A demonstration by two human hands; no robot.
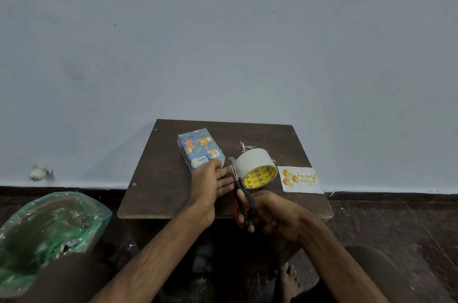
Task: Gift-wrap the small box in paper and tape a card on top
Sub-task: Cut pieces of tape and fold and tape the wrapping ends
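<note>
Tabletop [161,178] dark brown, set against the wall; wrapped box [198,146] lies flat on its far left part, long axis running away from the person, near end angled slightly right; left grip [210,183] spread, fingers straight, resting at the box's near end and pointing toward the tape roll [250,161] just beside; card [301,180] right of the roll, print upside down; right grip [275,216] curled round the scissors [244,203], blades aimed away.
</note>
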